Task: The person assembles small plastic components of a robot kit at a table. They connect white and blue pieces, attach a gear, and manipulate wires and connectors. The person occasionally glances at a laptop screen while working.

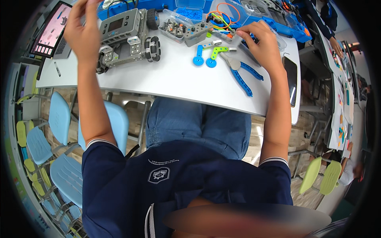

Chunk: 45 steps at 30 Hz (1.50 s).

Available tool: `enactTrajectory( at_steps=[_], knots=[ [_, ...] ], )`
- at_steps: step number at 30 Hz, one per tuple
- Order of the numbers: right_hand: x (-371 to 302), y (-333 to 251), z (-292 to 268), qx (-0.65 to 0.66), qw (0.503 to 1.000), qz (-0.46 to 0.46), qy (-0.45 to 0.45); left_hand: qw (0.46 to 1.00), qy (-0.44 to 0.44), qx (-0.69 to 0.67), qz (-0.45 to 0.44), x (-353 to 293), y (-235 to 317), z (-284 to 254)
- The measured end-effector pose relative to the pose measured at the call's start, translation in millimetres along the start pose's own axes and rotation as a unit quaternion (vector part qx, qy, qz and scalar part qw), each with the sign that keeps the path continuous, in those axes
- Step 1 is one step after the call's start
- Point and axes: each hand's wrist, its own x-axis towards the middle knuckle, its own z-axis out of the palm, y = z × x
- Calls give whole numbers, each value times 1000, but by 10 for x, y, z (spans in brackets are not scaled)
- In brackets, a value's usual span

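My left hand (82, 33) is raised at the upper left, in front of the left side of a grey wheeled robot (123, 33) with a small screen. Its fingertips run out of the top of the picture, so what they hold, if anything, is hidden. Over the parts boxes at the upper right, my right hand (261, 43) has thumb and finger bent together in a pinch; anything between the tips is too small to name. Below it lie pliers (239, 73) with blue handles, a blue-and-grey linkage (199, 55) and a green linkage (217, 51), each with a blue gear.
Behind the robot stand a clear box of small parts (173, 28), a grey perforated block (197, 33) and blue bins (190, 14). A black phone (290, 79) lies at the table's right edge, a laptop (51, 29) at far left. Blue chairs (59, 119) stand left; another person's hand (336, 47) is far right.
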Motion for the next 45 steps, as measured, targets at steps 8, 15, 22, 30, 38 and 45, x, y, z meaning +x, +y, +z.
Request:
enactTrajectory(
  at_steps=[8,15,22,30,38,45],
  knots=[
    [7,-39,11,-19,999,-37,15,925,72,373,6,-397,-1158,-1481],
    [38,-180,53,-28,999,-32,25,801,6,598,19,-658,-1761,-1629],
    [32,-229,63,-35,998,-28,33,751,-72,653,60,-362,-2300,-1412],
    [40,-273,57,-48,999,-8,-2,753,-72,653,25,-143,-2650,-1213],
    [37,-301,67,-39,999,-12,5,736,-126,658,-97,-97,-2722,-1144],
    [46,-326,51,-33,999,-15,-6,729,-122,666,-103,-77,-2778,-1143]
  ],
)
